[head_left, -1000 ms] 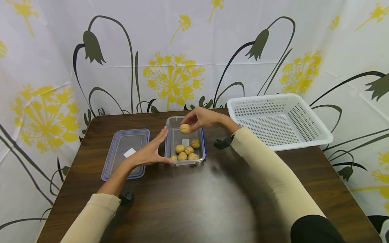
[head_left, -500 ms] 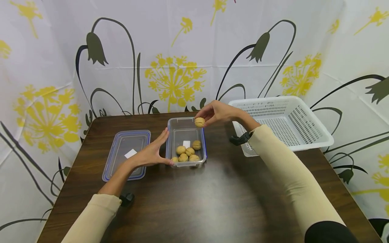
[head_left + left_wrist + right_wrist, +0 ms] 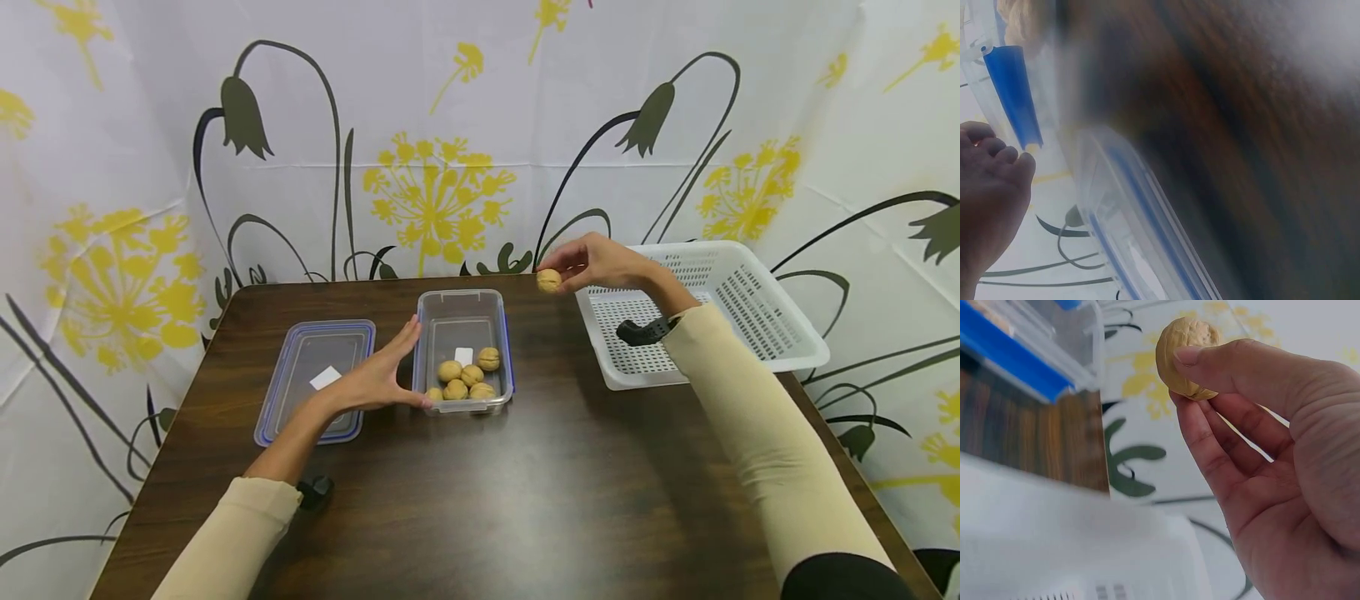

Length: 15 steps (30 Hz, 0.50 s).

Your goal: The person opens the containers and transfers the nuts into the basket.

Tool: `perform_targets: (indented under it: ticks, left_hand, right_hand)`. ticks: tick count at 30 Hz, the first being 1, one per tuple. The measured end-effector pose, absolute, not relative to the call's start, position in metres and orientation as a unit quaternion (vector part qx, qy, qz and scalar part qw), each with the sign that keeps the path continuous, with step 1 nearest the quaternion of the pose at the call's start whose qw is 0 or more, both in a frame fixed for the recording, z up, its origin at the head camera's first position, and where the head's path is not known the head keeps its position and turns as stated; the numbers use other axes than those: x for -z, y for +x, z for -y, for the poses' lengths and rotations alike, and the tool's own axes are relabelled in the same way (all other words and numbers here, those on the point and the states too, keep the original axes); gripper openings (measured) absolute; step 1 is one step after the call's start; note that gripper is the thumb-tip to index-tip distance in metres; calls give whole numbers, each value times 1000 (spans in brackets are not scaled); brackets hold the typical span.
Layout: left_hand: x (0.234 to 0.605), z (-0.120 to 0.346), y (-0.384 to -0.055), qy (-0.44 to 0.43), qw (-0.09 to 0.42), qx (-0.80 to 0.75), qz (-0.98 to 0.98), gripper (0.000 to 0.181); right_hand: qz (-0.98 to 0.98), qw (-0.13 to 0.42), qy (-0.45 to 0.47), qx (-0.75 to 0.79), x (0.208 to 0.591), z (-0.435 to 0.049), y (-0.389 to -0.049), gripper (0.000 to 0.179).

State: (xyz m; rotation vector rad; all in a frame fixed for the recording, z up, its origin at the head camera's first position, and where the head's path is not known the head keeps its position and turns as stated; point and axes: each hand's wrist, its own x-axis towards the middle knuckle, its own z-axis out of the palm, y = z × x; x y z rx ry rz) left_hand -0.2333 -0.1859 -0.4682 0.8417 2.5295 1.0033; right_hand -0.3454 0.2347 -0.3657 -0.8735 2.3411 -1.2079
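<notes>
Head | right hand pinches walnut | left hand, fingers spread, touches clear container | six walnuts inside

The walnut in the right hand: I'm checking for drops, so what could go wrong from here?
The right hand only pinches the walnut, so it might slip onto the wooden table and roll away. The black wrist device appears over the white slotted basket and could bump it if lowered.
</notes>
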Motion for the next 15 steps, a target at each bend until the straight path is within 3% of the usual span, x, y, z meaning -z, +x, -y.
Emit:
perform_targets:
  ticks: [15]
  left_hand:
    - [470,188,-234,296,141,-345,-880,131]
  right_hand:
    - [-858,165,-179,452,385,-313,-355,43]
